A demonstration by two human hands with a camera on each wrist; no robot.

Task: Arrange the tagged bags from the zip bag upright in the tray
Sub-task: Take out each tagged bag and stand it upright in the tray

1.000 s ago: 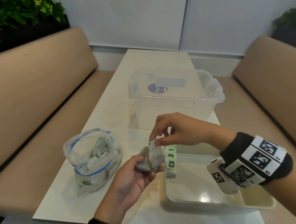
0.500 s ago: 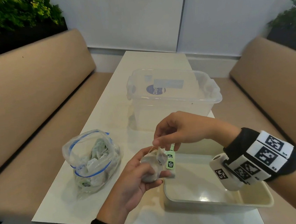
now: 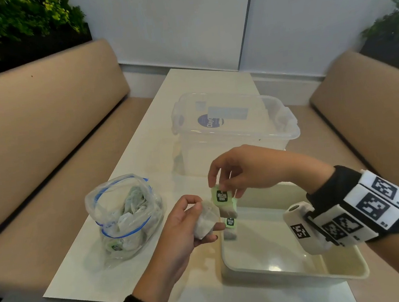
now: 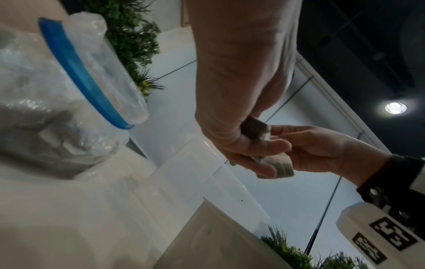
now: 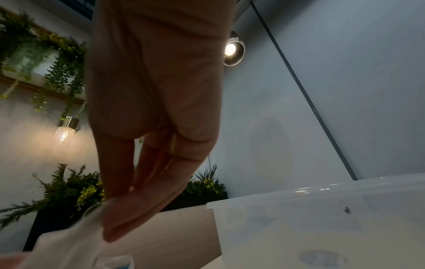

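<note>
My left hand (image 3: pixel 206 215) grips a pale tea bag (image 3: pixel 206 224) just left of the tray's near-left corner; in the left wrist view the tea bag (image 4: pixel 279 166) shows between its fingers. My right hand (image 3: pixel 218 187) pinches a green tag (image 3: pixel 221 195), and its tagged bag (image 3: pixel 230 211) hangs below, touching the left hand's bag. Another tagged bag (image 3: pixel 230 231) stands upright in the cream tray (image 3: pixel 292 272), at its far-left corner. The open zip bag (image 3: pixel 126 217) with several more bags stands to the left on the table.
A clear plastic tub (image 3: pixel 235 127) stands behind the tray on the white table (image 3: pixel 145 156). Tan benches run along both sides. The table's near edge lies just below the tray and my left wrist.
My right hand has lifted a green tag with its bag up out of the bundle in my left hand. The left hand has stayed by the tray's corner.
</note>
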